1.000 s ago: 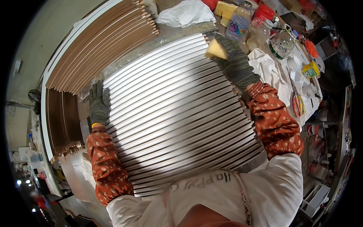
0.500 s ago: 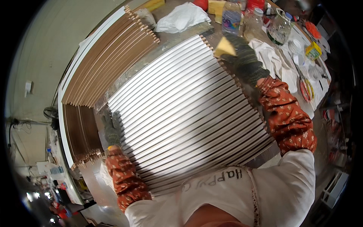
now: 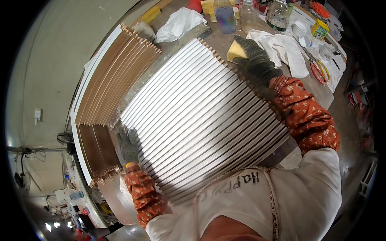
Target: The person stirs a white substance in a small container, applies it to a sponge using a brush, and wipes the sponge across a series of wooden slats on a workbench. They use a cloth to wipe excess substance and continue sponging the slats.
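Many long white slats [image 3: 193, 108] lie side by side before me, with short wooden pegs [image 3: 219, 60] sticking out at their ends. My right hand [image 3: 259, 60], in a dark knitted glove, grips a yellow sponge [image 3: 237, 51] just beyond the far right corner of the slats. At their left ends rests my left hand [image 3: 128, 146], gloved alike, its fingers stretched out along the pegs and holding nothing.
Brown slats [image 3: 116, 76] are stacked at the left. A white plastic bag [image 3: 181, 24], a bottle of bluish liquid [image 3: 225, 18] and a large clear jug [image 3: 278, 15] stand farther back. Right of my glove lie a white cloth [image 3: 283, 50] and red-handled pliers [image 3: 318, 72].
The view has shifted and turned slightly. My right hand still holds the sponge, now less blurred, near the far right corner; the left hand stays at the left slat ends.
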The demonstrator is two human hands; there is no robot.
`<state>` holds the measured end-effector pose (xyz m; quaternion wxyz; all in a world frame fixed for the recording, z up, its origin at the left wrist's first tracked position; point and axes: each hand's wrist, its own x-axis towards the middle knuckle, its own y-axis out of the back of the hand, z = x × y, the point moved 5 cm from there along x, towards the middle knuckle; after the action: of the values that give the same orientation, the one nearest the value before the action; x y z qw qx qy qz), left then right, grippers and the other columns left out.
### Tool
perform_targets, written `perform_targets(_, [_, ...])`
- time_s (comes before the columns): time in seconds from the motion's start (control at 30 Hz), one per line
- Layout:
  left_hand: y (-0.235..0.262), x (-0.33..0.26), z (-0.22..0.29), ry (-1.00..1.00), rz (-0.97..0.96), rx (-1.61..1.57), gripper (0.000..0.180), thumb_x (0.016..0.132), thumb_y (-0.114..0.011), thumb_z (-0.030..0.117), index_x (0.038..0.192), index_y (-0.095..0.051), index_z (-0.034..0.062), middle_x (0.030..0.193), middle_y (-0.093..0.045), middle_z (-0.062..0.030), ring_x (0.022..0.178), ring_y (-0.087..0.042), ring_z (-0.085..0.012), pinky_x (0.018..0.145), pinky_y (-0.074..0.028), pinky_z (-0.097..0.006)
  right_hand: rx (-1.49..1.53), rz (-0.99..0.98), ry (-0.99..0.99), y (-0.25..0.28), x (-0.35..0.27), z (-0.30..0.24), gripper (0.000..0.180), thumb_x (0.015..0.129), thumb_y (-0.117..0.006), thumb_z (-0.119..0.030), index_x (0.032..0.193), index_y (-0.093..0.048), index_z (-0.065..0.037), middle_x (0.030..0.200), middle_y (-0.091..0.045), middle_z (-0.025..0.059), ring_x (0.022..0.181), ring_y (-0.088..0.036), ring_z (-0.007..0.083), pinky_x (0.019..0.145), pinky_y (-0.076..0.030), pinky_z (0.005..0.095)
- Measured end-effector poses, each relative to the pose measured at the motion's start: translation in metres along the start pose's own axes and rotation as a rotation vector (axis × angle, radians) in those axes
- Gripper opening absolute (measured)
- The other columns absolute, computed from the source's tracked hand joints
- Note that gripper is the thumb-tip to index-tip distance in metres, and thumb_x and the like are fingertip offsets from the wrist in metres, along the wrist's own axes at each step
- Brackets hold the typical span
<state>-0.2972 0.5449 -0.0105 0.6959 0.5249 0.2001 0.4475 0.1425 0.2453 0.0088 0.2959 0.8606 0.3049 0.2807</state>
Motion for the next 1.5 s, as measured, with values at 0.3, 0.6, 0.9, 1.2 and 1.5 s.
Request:
perform_targets(0.3, [0.027,-0.095,0.099,-0.48,-0.018,0.253,0.055,0.093,-0.048,0.028,0.14,-0.034,0.0029,0.144,-0.03,-0.0214,0.136,-0.026,-0.0364,0.111,-0.018,-0.049,-0.052,0.084,0.044,0.011,-0.016,0.018,0.062,0.076,-0.072,-0.011,0.13,-0.044,-0.002,0.119,-0.054,0.0192,0.112,-0.053,0.0318,0.095,-0.045,0.039])
perform_targets(0.6, [-0.01,-0.121,0.085,-0.421,-0.067,0.251,0.055,0.093,-0.047,0.031,0.141,-0.034,0.009,0.146,-0.03,-0.0191,0.137,-0.023,-0.0351,0.111,-0.013,-0.047,0.038,-0.017,0.058,0.007,-0.027,0.023,0.061,0.082,-0.064,-0.021,0.135,-0.04,-0.005,0.129,-0.049,0.0182,0.12,-0.047,0.0303,0.104,-0.035,0.0363])
perform_targets(0.9, [-0.012,-0.124,0.083,-0.404,-0.047,0.242,0.055,0.093,-0.047,0.034,0.141,-0.035,0.0102,0.145,-0.032,-0.0177,0.136,-0.024,-0.0354,0.111,-0.014,-0.047,0.152,-0.011,0.071,0.024,-0.064,0.004,0.06,0.082,-0.065,-0.022,0.134,-0.04,-0.004,0.126,-0.051,0.0194,0.119,-0.048,0.0321,0.103,-0.037,0.0378])
perform_targets(1.2, [-0.015,-0.123,0.074,-0.432,-0.044,0.306,0.054,0.093,-0.046,0.034,0.141,-0.035,0.0095,0.144,-0.033,-0.0175,0.136,-0.025,-0.0336,0.111,-0.014,-0.048,-0.005,0.11,0.396,0.035,-0.102,-0.023,0.058,0.084,-0.064,-0.022,0.134,-0.041,-0.004,0.122,-0.053,0.0178,0.113,-0.053,0.0275,0.097,-0.043,0.0376])
perform_targets(1.5, [-0.009,-0.13,0.077,-0.38,-0.086,0.214,0.056,0.093,-0.048,0.032,0.142,-0.033,0.008,0.144,-0.031,-0.0217,0.135,-0.026,-0.0372,0.111,-0.016,-0.047,0.088,0.044,0.199,0.051,-0.115,-0.002,0.059,0.083,-0.064,-0.02,0.134,-0.04,-0.003,0.123,-0.053,0.0198,0.115,-0.051,0.0272,0.099,-0.041,0.0372])
